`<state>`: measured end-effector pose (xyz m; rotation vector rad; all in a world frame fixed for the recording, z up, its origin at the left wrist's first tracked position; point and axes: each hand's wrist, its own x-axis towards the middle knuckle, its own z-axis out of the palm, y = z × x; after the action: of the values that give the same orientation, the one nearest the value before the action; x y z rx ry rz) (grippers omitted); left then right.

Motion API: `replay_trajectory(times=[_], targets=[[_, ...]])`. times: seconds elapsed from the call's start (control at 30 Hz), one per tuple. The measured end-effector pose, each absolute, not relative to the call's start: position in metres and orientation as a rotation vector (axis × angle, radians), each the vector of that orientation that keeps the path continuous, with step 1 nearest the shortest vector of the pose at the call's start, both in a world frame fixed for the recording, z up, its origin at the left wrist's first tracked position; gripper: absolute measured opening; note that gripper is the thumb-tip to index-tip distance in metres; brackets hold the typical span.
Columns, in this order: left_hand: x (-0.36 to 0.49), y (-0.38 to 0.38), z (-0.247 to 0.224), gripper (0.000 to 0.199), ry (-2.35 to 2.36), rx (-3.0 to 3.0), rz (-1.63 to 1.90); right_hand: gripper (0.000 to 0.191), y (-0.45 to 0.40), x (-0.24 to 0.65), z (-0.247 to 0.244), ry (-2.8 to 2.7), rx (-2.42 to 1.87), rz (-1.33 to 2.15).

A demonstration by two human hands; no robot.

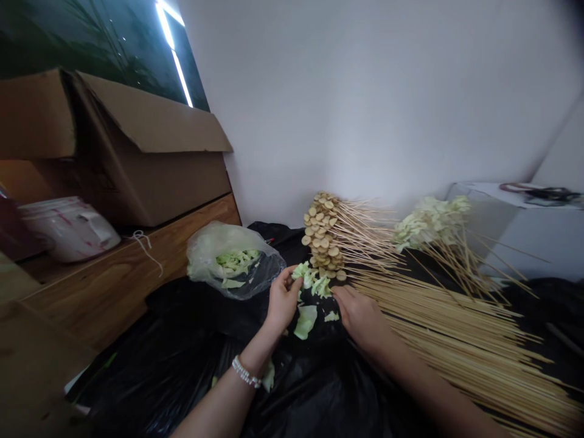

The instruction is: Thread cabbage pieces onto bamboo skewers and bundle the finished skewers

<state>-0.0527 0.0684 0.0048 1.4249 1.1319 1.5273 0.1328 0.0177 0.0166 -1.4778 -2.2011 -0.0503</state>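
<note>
My left hand (283, 299) pinches pale green cabbage leaf pieces (309, 278) bunched in a row. At the other end of that row my right hand (362, 315) is closed, its fingertips pressed together on what looks like a skewer, mostly hidden by the fingers. Below my hands a loose cabbage leaf piece (305, 321) lies on black plastic (314, 389), with a smaller scrap (331, 316) beside it. Left of my left hand sits a clear plastic bag (201, 246) with cut cabbage (238, 261) inside.
Skewers of round pale slices (322, 231) are stacked beyond my hands. Many bare wooden skewers (456, 328) lie at right, below skewered cabbage (433, 222). A cardboard box (177, 182) and white tub (73, 231) stand on a wooden surface (182, 243) at left. A white wall (365, 109) rises behind.
</note>
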Motion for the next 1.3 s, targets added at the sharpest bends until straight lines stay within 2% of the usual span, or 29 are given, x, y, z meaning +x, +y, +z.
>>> replay_trajectory(times=[0.2, 0.43, 0.5, 0.67, 0.93, 1.17, 1.3], targets=[[-0.065, 0.078, 0.009, 0.034, 1.136, 1.258, 1.728, 0.025, 0.02, 0.155, 0.031, -2.184, -1.482, 0.129], [-0.057, 0.071, 0.007, 0.059, 1.108, 1.302, 1.584, 0.03, 0.004, 0.199, 0.025, -1.915, -1.309, 0.452], [-0.057, 0.072, 0.004, 0.068, 1.123, 1.303, 1.574, 0.033, -0.001, 0.209, 0.018, -1.765, -1.35, 0.582], [-0.059, 0.081, -0.002, 0.069, 1.145, 1.335, 1.54, 0.049, -0.004, 0.245, 0.015, -1.458, -1.411, 0.733], [-0.059, 0.081, 0.003, 0.066, 1.15, 1.324, 1.541, 0.058, 0.006, 0.323, 0.043, -1.187, -1.402, 0.535], [-0.062, 0.085, 0.002, 0.064, 1.164, 1.325, 1.531, 0.044, 0.063, 0.395, 0.096, -1.272, -1.61, -0.121], [-0.062, 0.085, 0.002, 0.061, 1.171, 1.327, 1.513, 0.047, 0.107, 0.42, 0.1, -1.33, -1.873, -0.313]])
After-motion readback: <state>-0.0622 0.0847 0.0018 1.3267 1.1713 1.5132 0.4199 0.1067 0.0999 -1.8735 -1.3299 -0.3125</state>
